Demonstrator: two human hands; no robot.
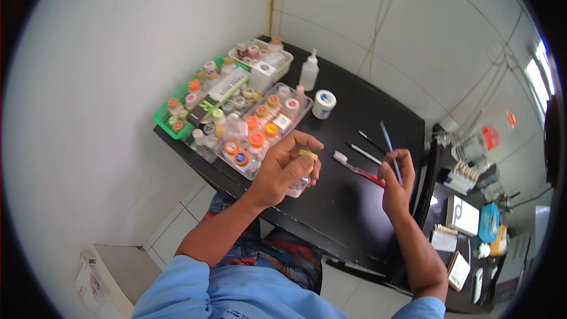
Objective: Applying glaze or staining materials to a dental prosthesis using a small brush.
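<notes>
1. Gripping a small pinkish bottle (297, 188) in the left hand (284, 168), fingers curled round its side and thumb pressed near the yellowish cap (308, 155), held above the tabletop (331, 224) beside the clear tray (245, 171)
2. Pinching a slim blue stick (388, 137) between thumb and fingertips of the right hand (396, 180)
3. Having a red-handled toothbrush (369, 176) and a white stick (364, 152) lying near the right hand
4. Facing orange-capped bottles (256, 140) in the clear tray, with a green basket (165, 125) to its left
</notes>
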